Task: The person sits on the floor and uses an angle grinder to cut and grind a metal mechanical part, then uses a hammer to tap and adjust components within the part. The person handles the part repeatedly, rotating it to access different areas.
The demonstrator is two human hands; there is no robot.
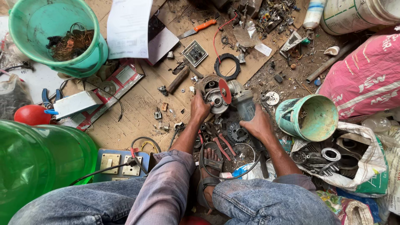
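My left hand [200,109] grips a round metal motor part [213,94] lying on the cardboard floor [137,104]. My right hand [257,124] holds a grey angle grinder [243,101] by its body. The grinder's red cutting disc [225,91] stands against the right side of the metal part. My sandalled foot [209,166] rests just below, between my knees, with red-handled pliers [224,145] and a gear [237,132] beside it.
A teal bucket [89,56] with wire scraps stands upper left, a smaller tipped bucket [314,137] at right. A green jug [37,158], a switch board [118,160], an orange-handled knife [199,28], a black ring [227,66], a pink sack [366,75] and a bag of metal rings [366,158] surround me.
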